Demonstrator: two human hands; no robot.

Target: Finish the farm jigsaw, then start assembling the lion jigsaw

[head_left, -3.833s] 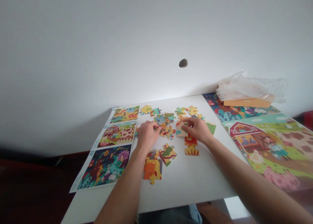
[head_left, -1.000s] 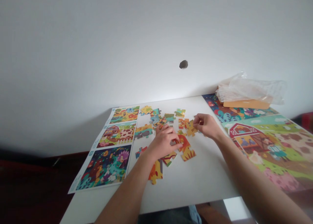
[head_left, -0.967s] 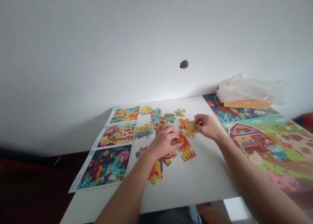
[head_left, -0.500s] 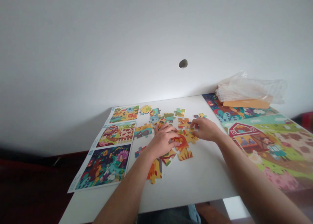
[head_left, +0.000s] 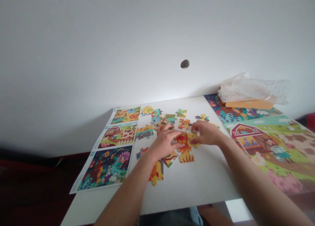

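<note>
Both my hands meet over an orange and red group of joined puzzle pieces (head_left: 185, 151) in the middle of the white table (head_left: 197, 183). My left hand (head_left: 165, 141) lies on the group's left side with fingers pressing down flat. My right hand (head_left: 206, 133) pinches a yellow puzzle piece (head_left: 194, 141) against the group's right edge. Several loose puzzle pieces (head_left: 162, 118) lie scattered just beyond my hands. A yellow-orange joined piece (head_left: 156, 173) sits nearer me, beside my left forearm.
A reference sheet with three pictures (head_left: 110, 147) lies at the left of the table. A large farm-scene puzzle board (head_left: 275, 144) fills the right side, with a clear plastic bag (head_left: 253, 88) over an orange box (head_left: 248, 103) at its far end. A white wall rises behind.
My right hand has carried the yellow piece from the far loose pieces down and left to the orange group. My left hand has stayed on that group, shifting it slightly.
</note>
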